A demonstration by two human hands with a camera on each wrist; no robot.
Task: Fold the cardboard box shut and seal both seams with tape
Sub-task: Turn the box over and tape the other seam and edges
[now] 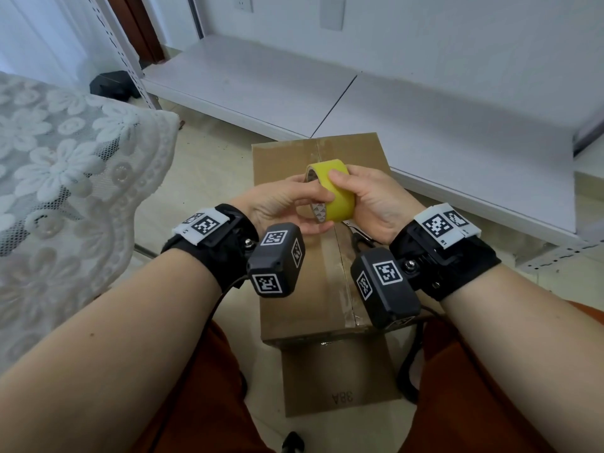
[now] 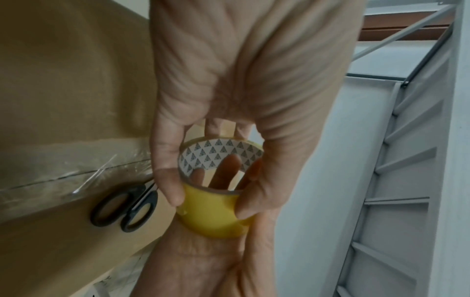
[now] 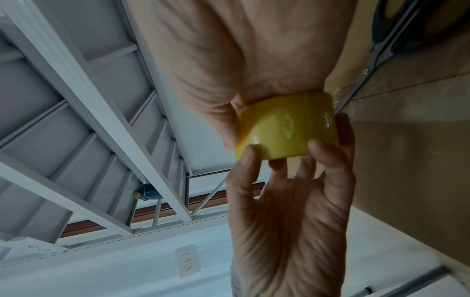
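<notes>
A closed cardboard box (image 1: 284, 178) stands on the floor between my knees. Its centre seam (image 1: 343, 259) runs away from me under clear tape. Above the box both hands hold a yellow tape roll (image 1: 340, 197). My left hand (image 1: 294, 204) pinches the roll's near side between thumb and fingers, seen in the left wrist view on the roll (image 2: 213, 217). My right hand (image 1: 362, 191) grips the roll's far side, thumb on top, with the roll (image 3: 287, 128) against its palm. Black-handled scissors (image 1: 358, 235) lie on the box top beside the seam, under my right wrist.
A flat cardboard sheet (image 1: 340, 380) lies under the box's near end. White shelf boards (image 1: 261, 80) lie on the floor behind the box. A lace-covered surface (image 1: 65, 158) is at my left. A perforated metal rail (image 1: 555, 253) lies at the right.
</notes>
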